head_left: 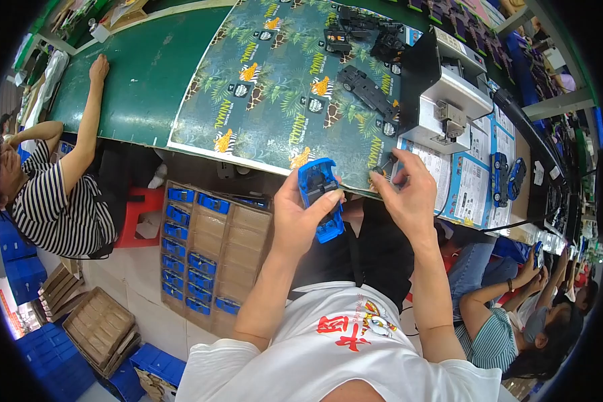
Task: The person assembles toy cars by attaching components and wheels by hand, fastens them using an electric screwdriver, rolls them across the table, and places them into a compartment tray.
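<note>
My left hand (300, 218) holds a blue toy car body (320, 199) upright at the near edge of the table, its hollow underside turned toward me. My right hand (407, 195) is beside it to the right, fingers pinched on a small dark part (380, 170) near the table edge. A long black car chassis (368, 90) lies on the patterned mat (275, 87) further back. More black chassis parts (362, 30) are heaped at the far side of the mat.
A grey and black bench machine (449, 84) stands right of the mat, with printed sheets (472, 177) and two finished blue cars (506, 177) beside it. A cardboard box with blue car bodies (194, 251) sits on the floor below left. A person in a striped shirt (60, 201) sits at left, another person (516, 321) at right.
</note>
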Demonstrator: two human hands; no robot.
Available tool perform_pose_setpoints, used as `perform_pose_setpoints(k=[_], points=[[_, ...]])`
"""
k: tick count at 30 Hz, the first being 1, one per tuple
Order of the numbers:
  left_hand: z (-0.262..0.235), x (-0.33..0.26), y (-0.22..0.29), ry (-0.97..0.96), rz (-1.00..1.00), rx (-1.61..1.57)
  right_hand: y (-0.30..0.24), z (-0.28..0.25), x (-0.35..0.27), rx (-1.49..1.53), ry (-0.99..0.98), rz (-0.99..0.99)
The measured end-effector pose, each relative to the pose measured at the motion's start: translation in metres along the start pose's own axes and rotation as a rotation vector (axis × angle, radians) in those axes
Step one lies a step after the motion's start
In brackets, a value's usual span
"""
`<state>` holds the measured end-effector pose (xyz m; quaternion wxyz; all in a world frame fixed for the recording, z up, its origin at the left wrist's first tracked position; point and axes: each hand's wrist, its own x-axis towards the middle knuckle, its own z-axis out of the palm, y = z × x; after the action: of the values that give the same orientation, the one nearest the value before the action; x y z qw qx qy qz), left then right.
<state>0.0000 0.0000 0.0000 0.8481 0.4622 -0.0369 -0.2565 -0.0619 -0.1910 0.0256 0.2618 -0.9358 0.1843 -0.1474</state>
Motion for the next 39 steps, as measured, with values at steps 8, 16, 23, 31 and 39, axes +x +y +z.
perform_pose_setpoints(k=[8,16,23,31,39], points=[[-0.002,-0.006,-0.026,0.010,0.148,0.059,-0.069,0.011,-0.026,0.453,0.043,-0.097],[0.012,-0.006,-0.027,0.114,0.167,0.133,-0.072,0.022,-0.017,0.300,0.125,-0.118],[0.014,-0.004,-0.025,0.132,0.006,-0.133,-0.058,0.004,0.003,0.381,0.107,-0.143],[0.010,-0.003,-0.015,0.102,-0.025,-0.188,-0.042,0.023,0.120,-0.202,0.170,-0.394],[0.001,-0.002,-0.010,0.111,-0.011,-0.176,-0.024,0.048,0.158,-0.248,0.013,-0.218]])
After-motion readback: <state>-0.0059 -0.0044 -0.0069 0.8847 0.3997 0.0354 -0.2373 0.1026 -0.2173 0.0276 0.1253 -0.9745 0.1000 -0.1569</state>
